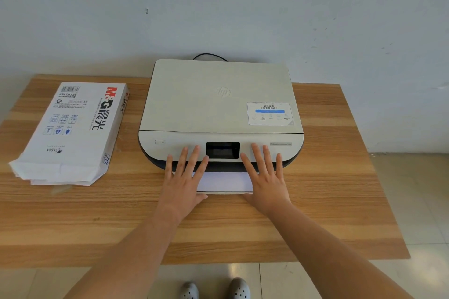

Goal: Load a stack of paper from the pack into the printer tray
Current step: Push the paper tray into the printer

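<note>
A cream printer [220,99] with a dark screen sits at the middle of the wooden table [328,177]. Its tray [224,192] sticks out a little at the front, with a white stack of paper [223,181] lying in it. My left hand [185,178] lies flat, fingers spread, on the left part of the stack and tray front. My right hand [263,177] lies flat on the right part, fingertips reaching the printer's front panel. The white paper pack [70,128] lies to the left, its near end torn open.
A black cable [210,55] loops behind the printer by the wall. The table's near edge is close to me, with tiled floor and my shoes [216,289] below it.
</note>
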{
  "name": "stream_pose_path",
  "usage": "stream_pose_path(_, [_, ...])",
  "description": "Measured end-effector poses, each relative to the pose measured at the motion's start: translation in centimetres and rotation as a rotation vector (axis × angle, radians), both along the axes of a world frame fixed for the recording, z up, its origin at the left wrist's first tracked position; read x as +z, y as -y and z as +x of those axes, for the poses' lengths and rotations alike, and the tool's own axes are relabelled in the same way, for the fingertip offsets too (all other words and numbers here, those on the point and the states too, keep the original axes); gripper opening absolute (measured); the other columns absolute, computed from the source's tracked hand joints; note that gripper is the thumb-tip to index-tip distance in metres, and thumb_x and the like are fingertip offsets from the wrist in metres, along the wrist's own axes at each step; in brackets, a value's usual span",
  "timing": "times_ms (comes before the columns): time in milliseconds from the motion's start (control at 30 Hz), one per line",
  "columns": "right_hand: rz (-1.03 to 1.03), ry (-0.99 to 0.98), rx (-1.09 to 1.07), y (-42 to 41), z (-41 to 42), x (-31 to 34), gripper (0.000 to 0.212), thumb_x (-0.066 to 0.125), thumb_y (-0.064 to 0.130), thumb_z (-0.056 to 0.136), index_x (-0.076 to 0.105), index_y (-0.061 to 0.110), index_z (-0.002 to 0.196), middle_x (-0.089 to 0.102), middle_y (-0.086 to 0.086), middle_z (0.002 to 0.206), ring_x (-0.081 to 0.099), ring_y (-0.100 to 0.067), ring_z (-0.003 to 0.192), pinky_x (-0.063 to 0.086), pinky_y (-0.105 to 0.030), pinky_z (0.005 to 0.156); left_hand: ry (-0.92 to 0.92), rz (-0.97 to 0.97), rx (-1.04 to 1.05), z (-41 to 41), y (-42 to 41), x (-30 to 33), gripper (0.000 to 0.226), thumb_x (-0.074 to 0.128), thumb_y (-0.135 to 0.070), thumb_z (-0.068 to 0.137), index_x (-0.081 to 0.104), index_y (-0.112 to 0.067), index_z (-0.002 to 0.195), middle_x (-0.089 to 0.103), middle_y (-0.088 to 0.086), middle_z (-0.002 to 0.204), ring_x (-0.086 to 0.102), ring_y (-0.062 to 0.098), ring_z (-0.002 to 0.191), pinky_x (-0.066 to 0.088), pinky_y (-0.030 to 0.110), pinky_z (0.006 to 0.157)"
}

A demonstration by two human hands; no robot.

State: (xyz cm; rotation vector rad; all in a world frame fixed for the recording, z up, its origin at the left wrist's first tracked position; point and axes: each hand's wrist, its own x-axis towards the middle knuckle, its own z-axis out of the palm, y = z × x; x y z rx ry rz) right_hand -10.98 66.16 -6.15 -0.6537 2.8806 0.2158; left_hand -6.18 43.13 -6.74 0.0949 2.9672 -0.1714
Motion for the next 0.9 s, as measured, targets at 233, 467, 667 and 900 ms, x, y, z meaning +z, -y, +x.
stream_pose_path(233, [-0.034, 0.006, -0.023, 0.4, -0.9, 0.1, 0.121, 0.071, 0.053, 0.072, -0.017, 0.025, 0.149, -0.025, -0.011, 0.157, -0.023, -0.034, 0.143, -0.006, -0.056, 0.115, -0.016, -0.013, 0.02, -0.8, 0.0, 0.2, 0.113, 0.058, -0.064, 0.078, -0.024, -0.024, 0.144, -0.036, 0.007, 0.151, -0.029, 0.03, 0.14, -0.009, 0.058, 0.113])
stream_pose_path(467, [-0.051, 0.014, -0.025, 0.5, -1.0, 0.1, 0.119, 0.071, 0.05, 0.073, -0.016, 0.024, 0.15, -0.026, -0.011, 0.157, -0.024, -0.034, 0.143, -0.006, -0.054, 0.116, -0.007, -0.013, 0.013, -1.1, 0.2, -0.2, 0.114, 0.06, -0.064, 0.076, -0.019, -0.022, 0.147, -0.034, 0.008, 0.152, -0.029, 0.03, 0.14, -0.007, 0.058, 0.113])
stream_pose_path(667, [-0.052, 0.015, -0.03, 0.5, -1.1, 0.0, 0.117, 0.071, 0.051, 0.073, -0.012, 0.022, 0.151, -0.026, -0.01, 0.157, -0.024, -0.034, 0.143, -0.006, -0.052, 0.116, -0.016, -0.029, 0.012, -1.1, 0.2, -0.2, 0.114, 0.058, -0.065, 0.076, -0.017, -0.017, 0.147, -0.035, 0.008, 0.151, -0.029, 0.03, 0.14, -0.005, 0.058, 0.114])
stream_pose_path(900, [-0.052, 0.002, -0.021, 0.5, -1.0, -0.1, 0.114, 0.069, 0.048, 0.076, -0.013, 0.02, 0.151, -0.028, -0.01, 0.156, -0.025, -0.034, 0.142, -0.003, -0.05, 0.119, -0.03, -0.036, 0.002, -1.2, 0.1, -0.2, 0.111, 0.054, -0.067, 0.078, -0.016, -0.016, 0.147, -0.036, 0.008, 0.151, -0.027, 0.031, 0.14, -0.003, 0.058, 0.115])
